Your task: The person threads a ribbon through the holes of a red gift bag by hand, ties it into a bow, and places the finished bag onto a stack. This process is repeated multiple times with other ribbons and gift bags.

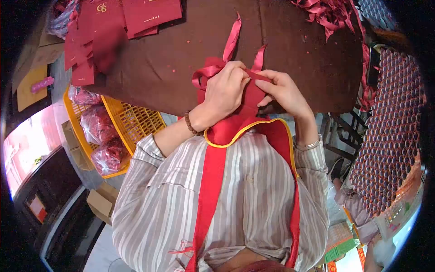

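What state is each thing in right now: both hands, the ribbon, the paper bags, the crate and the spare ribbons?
left hand: closed, grip pinching the red ribbon.
right hand: fingers pinched on the same ribbon.
red ribbon: looped, half knotted, two ends sticking up.
red paper bags: folded flat, piled on the table.
yellow crate: open-topped, holding wrapped red bundles.
loose ribbons: tangled in a heap.

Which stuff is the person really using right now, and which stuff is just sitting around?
In use:
- left hand and right hand, fingers pinching
- red ribbon
- red cloth piece between the hands

Just lying about:
- red paper bags
- yellow crate with wrapped red bundles
- ribbon pile
- cardboard box
- stacked tubes
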Action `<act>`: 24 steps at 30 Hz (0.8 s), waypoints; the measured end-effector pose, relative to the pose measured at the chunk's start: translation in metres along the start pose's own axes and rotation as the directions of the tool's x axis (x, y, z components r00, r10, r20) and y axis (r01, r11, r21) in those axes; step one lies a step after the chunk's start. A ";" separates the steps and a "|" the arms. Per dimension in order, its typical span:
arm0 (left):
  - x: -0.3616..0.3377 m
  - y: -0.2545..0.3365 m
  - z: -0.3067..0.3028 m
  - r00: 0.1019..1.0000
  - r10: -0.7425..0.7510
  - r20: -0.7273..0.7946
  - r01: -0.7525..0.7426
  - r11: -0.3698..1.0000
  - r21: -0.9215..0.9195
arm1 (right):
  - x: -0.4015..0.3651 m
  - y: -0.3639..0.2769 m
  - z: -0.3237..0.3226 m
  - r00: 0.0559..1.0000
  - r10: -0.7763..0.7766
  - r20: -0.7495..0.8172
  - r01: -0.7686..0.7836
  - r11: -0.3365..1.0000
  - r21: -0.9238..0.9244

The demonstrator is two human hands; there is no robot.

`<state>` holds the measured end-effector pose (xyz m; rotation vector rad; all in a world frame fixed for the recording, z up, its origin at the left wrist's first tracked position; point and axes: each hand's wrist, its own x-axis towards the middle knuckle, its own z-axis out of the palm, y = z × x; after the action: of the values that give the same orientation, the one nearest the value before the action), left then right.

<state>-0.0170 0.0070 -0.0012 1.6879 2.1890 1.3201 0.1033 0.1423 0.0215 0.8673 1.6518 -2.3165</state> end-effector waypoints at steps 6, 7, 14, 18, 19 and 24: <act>0.000 -0.001 0.004 0.999 0.033 -0.026 -0.033 0.999 0.008 | -0.001 0.000 0.001 1.000 -0.003 0.002 0.003 1.000 -0.025; 0.001 -0.001 0.005 0.997 0.059 -0.046 -0.059 0.998 0.014 | -0.001 0.001 0.001 1.000 -0.019 0.001 0.019 1.000 -0.017; -0.003 -0.002 0.007 0.995 0.089 0.044 -0.093 0.990 0.104 | -0.003 -0.001 0.005 0.999 -0.023 -0.024 0.021 0.997 -0.072; -0.004 0.001 0.006 0.988 0.139 0.067 -0.147 0.980 0.131 | -0.006 -0.002 0.004 0.999 0.022 -0.039 -0.026 0.991 -0.128; -0.002 0.002 0.005 0.981 0.182 0.072 -0.192 0.967 0.170 | -0.005 -0.001 0.003 0.999 0.029 -0.028 -0.033 0.991 -0.130; -0.001 0.007 0.003 0.968 0.227 0.108 -0.246 0.946 0.213 | -0.009 -0.004 0.002 0.999 0.035 -0.015 -0.037 0.982 -0.185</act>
<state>-0.0103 0.0085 0.0010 2.1057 2.2163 1.0539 0.1082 0.1402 0.0301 0.8644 1.8060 -2.0964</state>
